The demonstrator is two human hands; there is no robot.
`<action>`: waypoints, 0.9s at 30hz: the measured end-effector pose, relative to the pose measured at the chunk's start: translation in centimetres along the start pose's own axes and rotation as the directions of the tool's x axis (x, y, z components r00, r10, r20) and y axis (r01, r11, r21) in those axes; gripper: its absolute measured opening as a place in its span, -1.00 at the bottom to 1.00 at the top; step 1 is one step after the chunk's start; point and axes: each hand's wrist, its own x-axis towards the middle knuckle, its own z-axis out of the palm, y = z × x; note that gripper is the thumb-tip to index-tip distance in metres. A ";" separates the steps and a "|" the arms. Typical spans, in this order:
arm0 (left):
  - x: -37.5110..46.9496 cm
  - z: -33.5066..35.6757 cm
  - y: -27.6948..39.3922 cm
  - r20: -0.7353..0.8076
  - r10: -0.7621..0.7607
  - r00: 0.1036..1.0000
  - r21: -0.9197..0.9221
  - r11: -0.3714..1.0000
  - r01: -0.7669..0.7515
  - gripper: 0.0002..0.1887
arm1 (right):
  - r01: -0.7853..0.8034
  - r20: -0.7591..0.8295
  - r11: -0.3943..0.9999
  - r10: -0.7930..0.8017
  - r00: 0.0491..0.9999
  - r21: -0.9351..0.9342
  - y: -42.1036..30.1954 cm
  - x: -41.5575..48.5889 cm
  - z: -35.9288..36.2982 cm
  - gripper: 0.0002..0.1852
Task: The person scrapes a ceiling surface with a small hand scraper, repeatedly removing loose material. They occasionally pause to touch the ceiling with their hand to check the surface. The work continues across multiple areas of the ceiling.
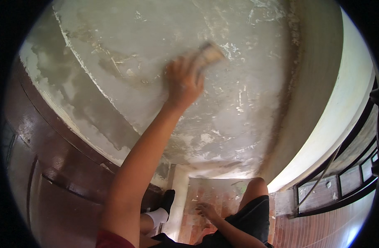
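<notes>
My left hand [184, 79] is raised against a grey plastered wall [183, 130]. It grips a small tan and dark hand tool [212, 55], too motion-blurred to name more exactly. The tool is over the wall beside a patch of white flakes [231, 51]. Low down, near my bent right leg [254, 192], my right hand [208, 212] hangs with fingers apart and holds nothing. White streaks and scraped patches of old coating mark the wall around and below my left hand.
A dark brown wooden door or panel [68, 198] stands at left. A pale ledge [177, 204] runs beside my shoed left foot [167, 200]. Reddish floor tiles [192, 220] bear loose flakes. At right are a white curved-looking edge [326, 124], a dark-framed window [319, 192] and a thin rod [318, 179].
</notes>
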 end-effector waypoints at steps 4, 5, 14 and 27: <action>0.5 0.6 0.4 -0.176 -0.268 0.947 0.062 0.957 0.283 -0.45 | -0.004 0.008 0.999 0.004 1.000 -0.033 -0.5 -0.2 0.0 -0.57; 0.2 0.5 0.6 -0.070 -0.162 0.984 0.041 0.985 0.165 -0.44 | 0.021 0.015 1.000 -0.021 1.000 -0.020 -0.6 -0.2 0.1 -0.57; -1.9 -0.3 0.2 0.027 -0.077 0.997 0.036 0.996 0.076 -0.42 | 0.009 0.043 0.993 -0.004 0.999 -0.118 -0.7 0.2 1.1 -0.52; -3.7 -1.1 -1.0 0.200 0.177 0.964 -0.038 0.984 -0.173 -0.37 | 0.022 0.048 0.988 -0.015 0.999 -0.154 -0.5 0.2 1.5 -0.51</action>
